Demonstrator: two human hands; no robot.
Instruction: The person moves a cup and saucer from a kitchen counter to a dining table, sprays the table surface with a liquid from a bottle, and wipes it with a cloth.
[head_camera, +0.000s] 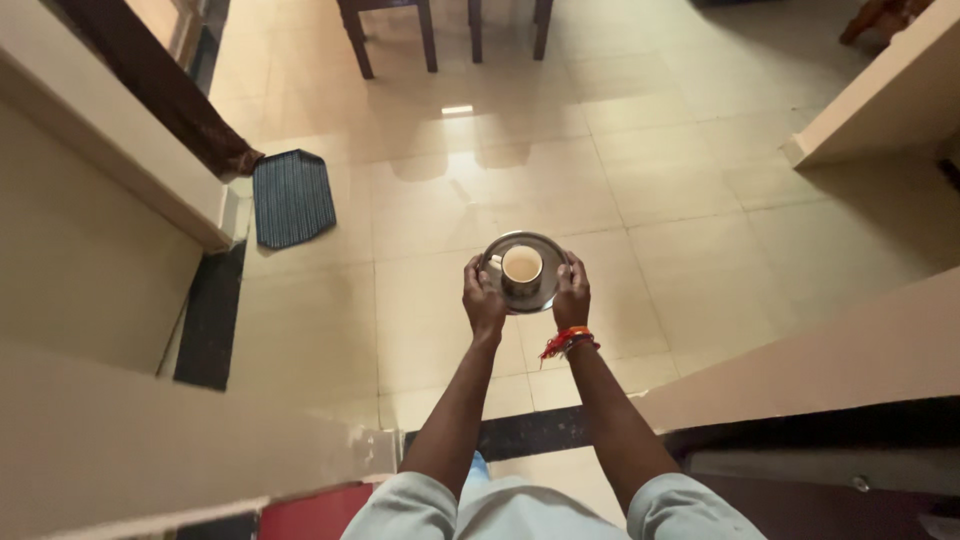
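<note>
Both my arms reach forward and carry a round steel plate (541, 246) over the tiled floor. On the plate stands a cup (520, 268) filled with a light brown drink, its handle pointing left. My left hand (483, 299) grips the plate's left rim, thumb on top. My right hand (572, 293) grips the right rim; a red thread band sits on that wrist. The plate is held level at about chest height.
A beige wall corner (120, 170) stands at the left with a dark striped mat (291, 197) beside it. Dark wooden chair legs (393, 35) are ahead. Another wall (880, 100) juts in at the right, and a ledge (800, 370) runs close on my right.
</note>
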